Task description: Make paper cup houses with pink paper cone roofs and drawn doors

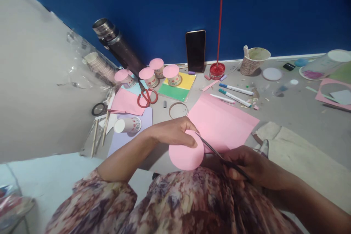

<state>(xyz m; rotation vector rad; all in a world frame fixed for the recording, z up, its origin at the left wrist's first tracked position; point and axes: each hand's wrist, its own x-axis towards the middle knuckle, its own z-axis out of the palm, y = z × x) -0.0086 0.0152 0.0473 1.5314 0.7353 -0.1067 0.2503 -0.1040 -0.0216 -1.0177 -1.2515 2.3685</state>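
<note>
My left hand (175,132) is closed on a pink paper disc (185,156), pinching its top edge just above my lap. My right hand (248,164) grips black scissors (216,152) whose blades point up-left and meet the disc's right edge. Behind the disc a large pink paper sheet (222,122) lies flat on the grey table. Farther back stand several small paper cups topped with pink discs (149,76), and a red-handled pair of scissors (147,97) lies on pink paper.
Against the blue wall stand a phone (195,50), a red paint pot with a red stick (217,70), a metal flask (120,48) and a mug (253,60). Markers (236,93), yellow-green paper (178,87), a tape ring (178,110), a cup on its side (127,125) and a cloth (296,150) lie around.
</note>
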